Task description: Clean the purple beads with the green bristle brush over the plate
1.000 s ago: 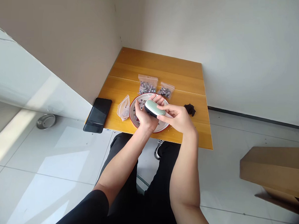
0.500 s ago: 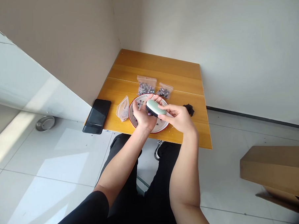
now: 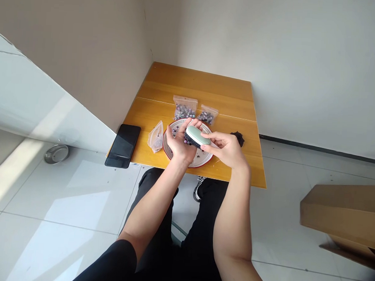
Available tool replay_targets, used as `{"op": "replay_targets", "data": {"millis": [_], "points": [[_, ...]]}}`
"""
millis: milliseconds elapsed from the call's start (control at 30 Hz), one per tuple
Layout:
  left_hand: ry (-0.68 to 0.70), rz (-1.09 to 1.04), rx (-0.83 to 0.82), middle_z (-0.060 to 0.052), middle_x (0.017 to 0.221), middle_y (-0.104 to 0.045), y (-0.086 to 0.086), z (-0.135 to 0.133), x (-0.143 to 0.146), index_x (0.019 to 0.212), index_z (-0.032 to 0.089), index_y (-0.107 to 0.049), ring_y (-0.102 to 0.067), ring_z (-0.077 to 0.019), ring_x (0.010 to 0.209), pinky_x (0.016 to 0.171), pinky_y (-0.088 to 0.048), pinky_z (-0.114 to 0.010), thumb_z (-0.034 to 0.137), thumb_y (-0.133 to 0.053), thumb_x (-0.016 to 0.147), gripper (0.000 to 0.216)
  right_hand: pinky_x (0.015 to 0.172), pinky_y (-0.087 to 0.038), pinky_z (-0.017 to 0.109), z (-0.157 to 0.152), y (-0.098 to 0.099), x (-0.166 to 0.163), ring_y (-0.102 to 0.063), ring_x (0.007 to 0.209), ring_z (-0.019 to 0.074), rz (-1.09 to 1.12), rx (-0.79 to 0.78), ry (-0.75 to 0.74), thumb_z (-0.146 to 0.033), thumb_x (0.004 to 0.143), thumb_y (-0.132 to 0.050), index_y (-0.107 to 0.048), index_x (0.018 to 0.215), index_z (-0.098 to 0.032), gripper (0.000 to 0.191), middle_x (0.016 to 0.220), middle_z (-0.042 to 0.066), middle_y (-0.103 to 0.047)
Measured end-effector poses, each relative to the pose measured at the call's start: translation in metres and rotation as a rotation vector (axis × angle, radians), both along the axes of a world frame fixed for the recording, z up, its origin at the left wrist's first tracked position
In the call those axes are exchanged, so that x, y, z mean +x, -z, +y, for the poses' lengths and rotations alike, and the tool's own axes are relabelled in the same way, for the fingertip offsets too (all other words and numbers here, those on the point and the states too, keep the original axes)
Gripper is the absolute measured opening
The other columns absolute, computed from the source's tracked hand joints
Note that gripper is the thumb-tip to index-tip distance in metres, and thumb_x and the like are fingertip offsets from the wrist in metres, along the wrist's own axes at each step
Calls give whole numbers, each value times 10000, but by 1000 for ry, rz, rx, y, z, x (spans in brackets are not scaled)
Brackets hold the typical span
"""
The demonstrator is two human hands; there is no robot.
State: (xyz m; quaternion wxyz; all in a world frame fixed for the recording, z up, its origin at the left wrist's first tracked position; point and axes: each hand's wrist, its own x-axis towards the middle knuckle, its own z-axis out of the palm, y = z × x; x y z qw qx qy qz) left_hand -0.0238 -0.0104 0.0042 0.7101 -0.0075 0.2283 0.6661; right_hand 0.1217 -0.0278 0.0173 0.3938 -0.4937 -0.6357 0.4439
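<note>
My left hand [image 3: 181,143] lies palm up above a white plate with a red rim [image 3: 165,147], its fingers slightly curled and apart. My right hand [image 3: 227,149] grips a small brush with a pale green back and dark bristles [image 3: 197,136], pressing the bristles down towards my left palm. Purple and grey beads [image 3: 175,132] lie on the plate, partly hidden by my hands. Behind the plate are two small clear bags of beads [image 3: 184,111]. A crumpled clear bag [image 3: 155,137] lies to its left.
The plate and bags rest on a wooden table [image 3: 196,88] set against walls at the back and left. A black phone [image 3: 123,146] lies at its left edge, dark crumpled fabric [image 3: 237,138] to the right. A cardboard box [image 3: 342,211] stands at the right, above a tiled floor.
The brush and my right hand have shifted slightly to the right across my left palm. The brush sits a little more tilted.
</note>
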Motion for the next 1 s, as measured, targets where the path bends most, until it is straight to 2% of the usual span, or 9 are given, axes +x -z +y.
{"op": "replay_targets", "data": {"millis": [133,233,467,600,800,1000], "points": [[4,-6,17,-175,1127,-721,0,-1,4,1029,114,-710,-600,-315,1320,1118,-470,-424,671,-304,951,694,681,-533,345,-1,-1,-5,-643,728,163,-2,12,-36,-382,715,-864,-807,1064,-301,363,1066,28,-791],[16,-30,23,-174,1093,-723,2,-1,7,997,116,-705,-614,-316,1299,1117,-473,-417,665,-301,951,684,718,-542,352,0,-1,-8,-653,749,167,-34,31,-10,-375,734,-849,-800,1092,-299,369,1060,22,-791],[-5,22,2,-195,1204,-705,-1,-1,0,1060,107,-696,-591,-318,1335,1121,-471,-429,665,-305,955,689,648,-521,338,-2,-4,-7,-639,706,165,-51,-15,-64,-398,725,-854,-806,1067,-282,364,1046,31,-790],[-11,10,4,-179,1181,-711,-3,-1,-1,1019,116,-697,-584,-316,1343,1128,-469,-422,664,-297,955,681,732,-543,349,0,-2,-12,-671,800,179,-22,26,-30,-375,743,-840,-796,1104,-291,374,1076,28,-784],[-10,44,25,-168,1211,-706,0,0,-3,1081,122,-702,-584,-309,1344,1122,-470,-417,681,-316,947,693,579,-466,313,-1,-3,-6,-563,630,132,-37,-19,-28,-395,719,-857,-804,1085,-287,385,904,10,-773],[3,25,22,-176,1211,-702,1,1,0,1041,124,-693,-578,-306,1349,1118,-473,-411,675,-290,949,689,669,-528,343,0,-4,-12,-649,755,180,-6,5,-32,-387,738,-837,-796,1112,-286,389,1001,30,-785]]}}
